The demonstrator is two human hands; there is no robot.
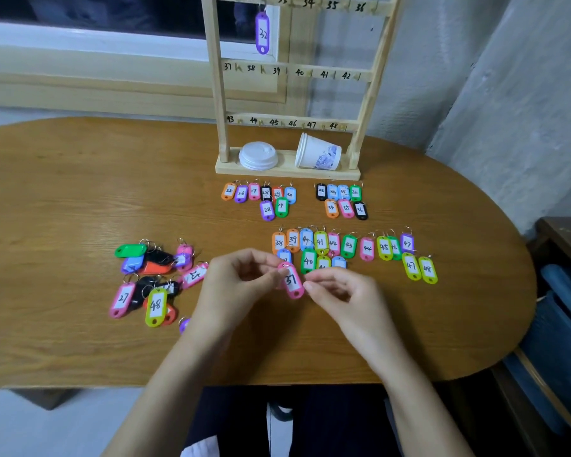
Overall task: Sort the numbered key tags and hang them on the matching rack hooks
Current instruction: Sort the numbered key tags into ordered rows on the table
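Over table (80,192), pink tag (292,281) hangs from left hand (234,282), right hand (343,291) touching.

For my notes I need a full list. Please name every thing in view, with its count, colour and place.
rack: one, pale wood, back of table
tag 32: one, purple, hanging on rack
lids: one stack, white, on rack base
cup: one, white, lying on rack base
sorted tags: many, mixed colours, rows before rack
loose tags: many, mixed colours, pile at left
tag 37: one, pink, between both hands
table: one, brown wood, under everything
left hand: one, pinches tag 37
right hand: one, pinches tag 37
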